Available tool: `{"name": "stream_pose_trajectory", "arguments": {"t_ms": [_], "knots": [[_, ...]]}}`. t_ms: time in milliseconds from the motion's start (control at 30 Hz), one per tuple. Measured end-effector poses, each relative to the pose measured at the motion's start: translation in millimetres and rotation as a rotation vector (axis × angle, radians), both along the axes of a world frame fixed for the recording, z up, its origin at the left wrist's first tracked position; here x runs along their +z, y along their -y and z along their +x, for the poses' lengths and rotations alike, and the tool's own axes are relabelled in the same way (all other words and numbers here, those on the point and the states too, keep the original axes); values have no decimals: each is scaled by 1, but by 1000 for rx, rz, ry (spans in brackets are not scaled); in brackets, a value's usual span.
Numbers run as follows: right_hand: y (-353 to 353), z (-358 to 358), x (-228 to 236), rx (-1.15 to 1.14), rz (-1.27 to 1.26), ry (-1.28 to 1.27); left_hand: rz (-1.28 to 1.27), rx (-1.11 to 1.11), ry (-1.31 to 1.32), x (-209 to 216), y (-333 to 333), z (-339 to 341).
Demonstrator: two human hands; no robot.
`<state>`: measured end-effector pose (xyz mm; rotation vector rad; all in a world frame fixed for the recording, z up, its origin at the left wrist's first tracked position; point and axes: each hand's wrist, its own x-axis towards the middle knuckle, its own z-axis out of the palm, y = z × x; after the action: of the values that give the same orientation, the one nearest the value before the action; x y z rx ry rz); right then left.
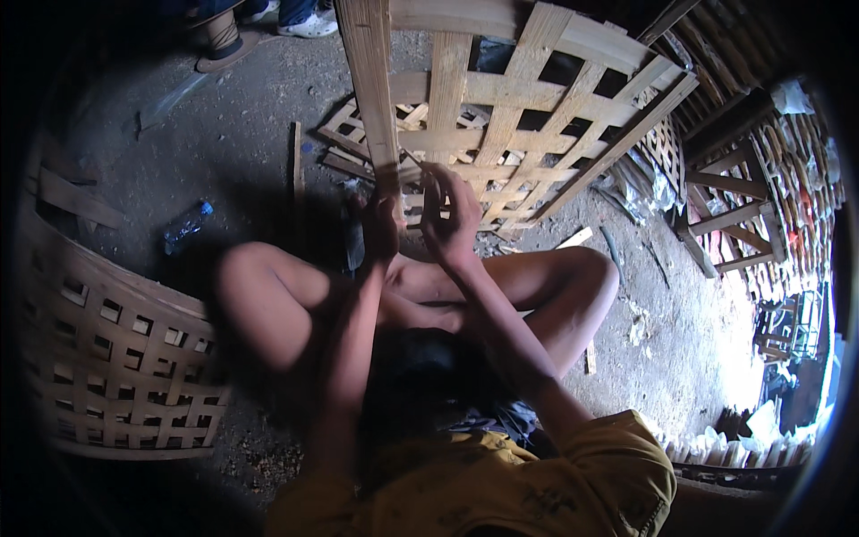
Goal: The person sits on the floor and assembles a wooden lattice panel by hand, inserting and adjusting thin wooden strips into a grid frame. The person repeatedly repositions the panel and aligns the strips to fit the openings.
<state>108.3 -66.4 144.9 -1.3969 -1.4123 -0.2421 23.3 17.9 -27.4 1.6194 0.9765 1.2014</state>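
Observation:
A large woven basket (pixel 459 94) of pale, flat wooden or bamboo strips stands in front of me, its lattice open in squares. Along its left side runs a thick, upright rim strip (pixel 367 80). My left hand (pixel 379 231) is closed around the lower part of this rim; its fingers are partly in shadow. Just right of it, my right hand (pixel 453 213) has its fingers curled and pinched on a thin strip (pixel 410 158) that reaches up to the rim. The far end of the thin strip, where it meets the rim, is hard to make out.
My bent legs (pixel 564 277) lie either side of my hands. Another woven basket (pixel 134 358) stands at left, near a plastic bottle (pixel 188 228). A loose stick (pixel 297 170) lies on the dirt floor. Wooden trestles (pixel 729 210) stand at right. Another person's shoe (pixel 309 25) shows at the top.

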Motion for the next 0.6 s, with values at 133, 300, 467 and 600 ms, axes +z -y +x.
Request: {"name": "stream_pose_trajectory", "arguments": {"t_ms": [133, 300, 467, 600], "knots": [[-3, 0, 2, -41, 20, 54, -151, 36, 116, -13, 1, 14], [-6, -9, 3, -36, -115, 77, 366, 178, -225, -44, -18, -7], [12, 14, -19, 25, -169, -148, -320, -135, 260, 45, 19, 7], [7, 3, -3, 78, -108, -227, -257, -57, 271, 25, 11, 3]]}}
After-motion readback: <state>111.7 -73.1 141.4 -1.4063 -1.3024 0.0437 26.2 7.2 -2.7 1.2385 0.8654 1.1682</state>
